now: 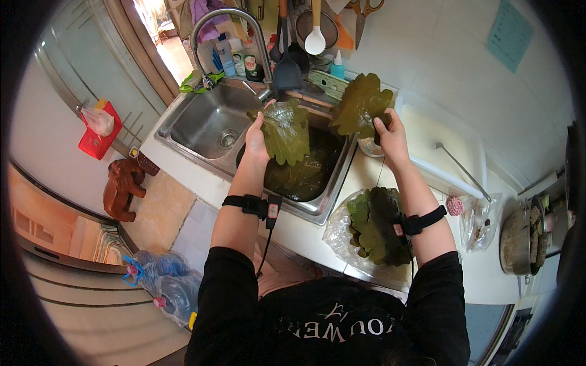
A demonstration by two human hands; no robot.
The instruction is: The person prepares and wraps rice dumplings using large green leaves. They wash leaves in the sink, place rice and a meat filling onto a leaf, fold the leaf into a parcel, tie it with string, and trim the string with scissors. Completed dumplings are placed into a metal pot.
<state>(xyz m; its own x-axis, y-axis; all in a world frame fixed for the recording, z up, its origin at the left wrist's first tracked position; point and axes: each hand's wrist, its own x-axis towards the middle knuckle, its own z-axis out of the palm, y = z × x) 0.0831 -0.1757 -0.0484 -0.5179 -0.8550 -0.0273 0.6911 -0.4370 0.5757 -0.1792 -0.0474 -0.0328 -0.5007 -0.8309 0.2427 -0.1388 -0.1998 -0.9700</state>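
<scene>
My left hand (257, 139) holds a wet green leaf with a lobed edge (287, 132) over the right sink basin. Higher and to the right, my right hand (391, 137) grips more leaves of the same kind (364, 105), close to the wall; how many is not clear. Dark water fills the right basin, with leaves (302, 176) lying in it. Beside the sink, below my right hand, a pile of stacked leaves (373, 224) rests on a clear plastic bag (338, 228), partly hidden by my right forearm.
The left basin (206, 119) has a steel faucet (263, 41) behind it. Bottles (238, 59) and hanging utensils (288, 68) line the back. A white plastic tub (444, 137) with pale liquid and a long-handled utensil (462, 169) stands right. A metal pot (517, 242) sits far right.
</scene>
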